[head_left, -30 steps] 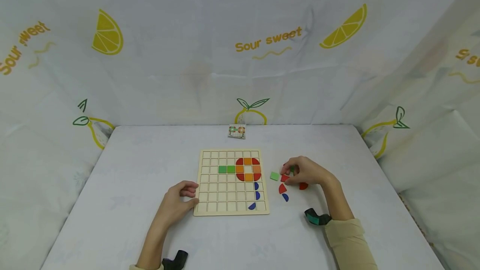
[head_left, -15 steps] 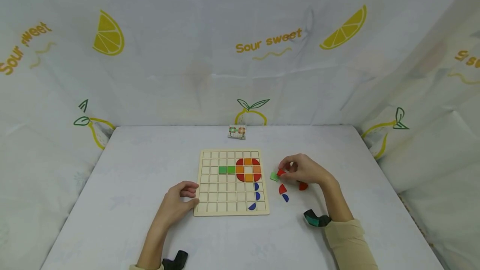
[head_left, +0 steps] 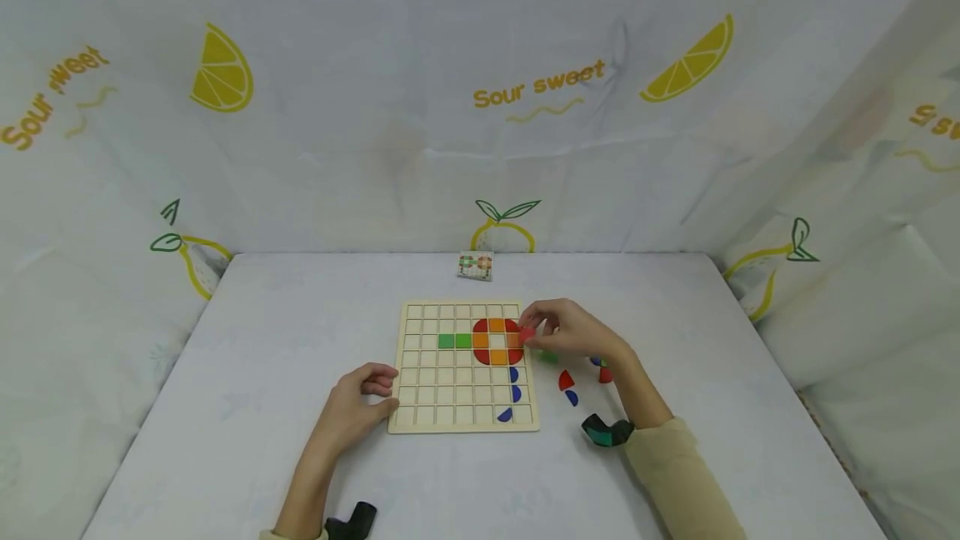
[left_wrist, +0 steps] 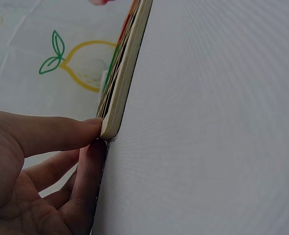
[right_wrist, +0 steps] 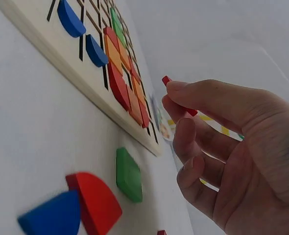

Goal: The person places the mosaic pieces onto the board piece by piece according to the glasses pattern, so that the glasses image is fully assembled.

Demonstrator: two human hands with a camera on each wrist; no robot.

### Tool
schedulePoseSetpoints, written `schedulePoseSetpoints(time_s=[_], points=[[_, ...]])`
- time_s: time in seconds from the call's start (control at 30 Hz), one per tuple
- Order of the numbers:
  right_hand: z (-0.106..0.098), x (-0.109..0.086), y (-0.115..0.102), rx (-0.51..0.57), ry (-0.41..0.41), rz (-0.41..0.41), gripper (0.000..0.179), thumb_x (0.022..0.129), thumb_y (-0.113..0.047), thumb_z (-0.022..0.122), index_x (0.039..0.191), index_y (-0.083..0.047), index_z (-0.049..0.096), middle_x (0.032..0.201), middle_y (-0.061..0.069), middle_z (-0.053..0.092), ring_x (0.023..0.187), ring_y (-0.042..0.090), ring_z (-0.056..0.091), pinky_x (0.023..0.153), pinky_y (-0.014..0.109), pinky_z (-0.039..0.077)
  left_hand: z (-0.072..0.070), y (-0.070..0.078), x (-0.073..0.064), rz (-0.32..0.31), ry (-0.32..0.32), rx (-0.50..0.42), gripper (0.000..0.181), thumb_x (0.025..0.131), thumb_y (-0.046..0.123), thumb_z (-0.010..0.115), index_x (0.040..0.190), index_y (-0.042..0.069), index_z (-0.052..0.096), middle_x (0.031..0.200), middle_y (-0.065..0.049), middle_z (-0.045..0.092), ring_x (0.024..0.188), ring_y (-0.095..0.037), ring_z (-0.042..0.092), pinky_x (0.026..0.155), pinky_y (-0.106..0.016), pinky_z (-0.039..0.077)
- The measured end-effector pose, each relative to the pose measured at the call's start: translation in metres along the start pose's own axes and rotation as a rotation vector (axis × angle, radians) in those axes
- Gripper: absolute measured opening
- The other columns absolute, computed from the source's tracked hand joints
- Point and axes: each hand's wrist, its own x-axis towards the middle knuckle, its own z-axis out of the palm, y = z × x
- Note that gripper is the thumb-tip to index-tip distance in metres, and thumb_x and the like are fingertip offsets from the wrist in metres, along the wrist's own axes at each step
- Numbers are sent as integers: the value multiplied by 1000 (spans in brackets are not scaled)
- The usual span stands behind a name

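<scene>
Your right hand (head_left: 566, 330) carried its pinched flat red piece (head_left: 527, 336) to the pale wooden board (head_left: 446, 394), relaxed left hand (head_left: 360, 398) touching its left edge.

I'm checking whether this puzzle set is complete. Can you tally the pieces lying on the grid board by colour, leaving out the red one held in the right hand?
Red quarter-circle tiles: 4
Orange square tiles: 4
Blue half-round tiles: 3
Green square tiles: 2
Total on the grid board: 13
</scene>
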Motion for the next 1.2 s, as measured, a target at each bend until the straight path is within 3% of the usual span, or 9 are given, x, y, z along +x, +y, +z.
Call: schedulePoseSetpoints(time_s=[0.4,0.6,0.97,1.2], points=[[15,52,-9,65,-103,-93,23,98,-18,79,119,-9,76,116,8,79,92,14,69,88,25,58,0,0,0,-9,-5,-2,37,84,-1,83,120,6,75,104,-6,74,94,-13,67,87,-28,51],[24,74,-15,109,-149,-89,26,101,-16,76,125,-6,76,122,10,77,95,13,69,92,25,57,0,0,0,-8,-6,0,37,85,0,83,120,6,75,105,-6,74,94,-13,68,88,-29,52],[43,101,-30,12,-157,-116,23,103,-11,69,125,-9,77,116,8,77,91,13,61,86,25,53,0,0,0,-3,-3,3,38,85,-1,83,121,5,75,105,-7,74,94,-13,68,86,-28,52],[47,106,-45,-15,-159,-102,17,101,-11,69,118,-7,70,107,11,75,83,13,64,80,24,54,-1,1,1,-4,-7,-6,38,85,-1,83,121,5,75,105,-7,73,94,-13,67,85,-27,52]])
